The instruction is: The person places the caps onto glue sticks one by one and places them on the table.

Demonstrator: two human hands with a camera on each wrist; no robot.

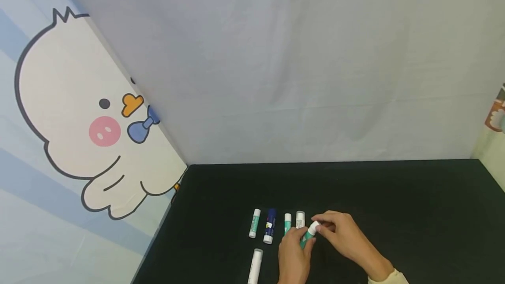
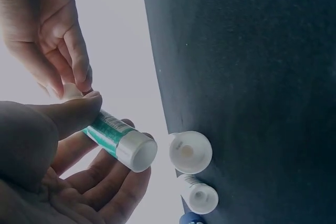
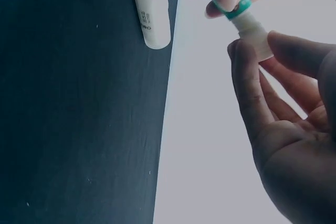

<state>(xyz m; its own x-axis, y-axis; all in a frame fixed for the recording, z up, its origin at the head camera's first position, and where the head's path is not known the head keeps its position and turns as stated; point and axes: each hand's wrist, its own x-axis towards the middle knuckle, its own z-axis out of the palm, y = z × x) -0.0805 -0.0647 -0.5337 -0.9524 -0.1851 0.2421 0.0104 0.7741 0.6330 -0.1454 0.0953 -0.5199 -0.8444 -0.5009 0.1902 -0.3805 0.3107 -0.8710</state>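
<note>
My left hand (image 1: pixel 293 255) grips a green-and-white glue stick (image 2: pixel 108 131) by its body, thumb on one side and fingers on the other. The stick is tilted and held off the table, its white base toward the left wrist camera. At its upper end, the thumb and fingertips of my right hand (image 1: pixel 347 236) pinch the white cap (image 3: pixel 256 41). A narrower white neck shows between the green label and the cap in the right wrist view. Just behind the left hand are another green glue stick (image 1: pixel 287 221) and a white one (image 1: pixel 300 218), both partly hidden.
Left of the hands on the black table (image 1: pixel 414 205) are a small green-labelled glue stick (image 1: pixel 254 223) and a dark blue one (image 1: pixel 270 227). Nearer the front is a large white glue stick (image 1: pixel 255 266). A pale curtain (image 1: pixel 315 65) hangs behind the table.
</note>
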